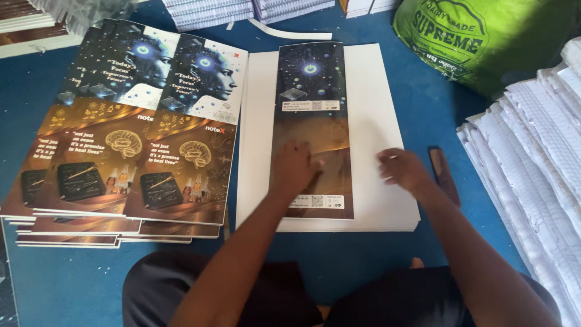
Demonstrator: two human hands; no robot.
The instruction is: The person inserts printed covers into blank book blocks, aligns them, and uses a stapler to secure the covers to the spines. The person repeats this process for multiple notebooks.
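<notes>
A blue floor (375, 266) is seen from above, with a seated person's two bare arms reaching forward over a flat stack of white sheets (387, 121). A long, narrow printed cover strip (311, 97), dark with a starry pattern at its far end and brown toward the near end, is laid lengthwise on the left half of the white stack. The left hand (294, 168) is pressed flat on the lower part of this strip, fingers loosely curled downward against it. The right hand (402, 169) is rested on the bare white sheet just to the right of the strip, fingers bent and close together, nothing being gripped; whether the strip's edge is touched by it cannot be told. A small, dark, flat tool (443, 174) is laid on the floor just beside the right edge of the white stack, near the right wrist. To the left, fanned piles of printed covers (127, 133) are spread out, each showing a robotic face in profile, a brain drawing and a dark slate. A green sack (484, 42) is placed at the upper right, and stacks of ruled white paper (532, 157) are ranged along the right edge. More bundles of paper (242, 12) are seen at the top.
</notes>
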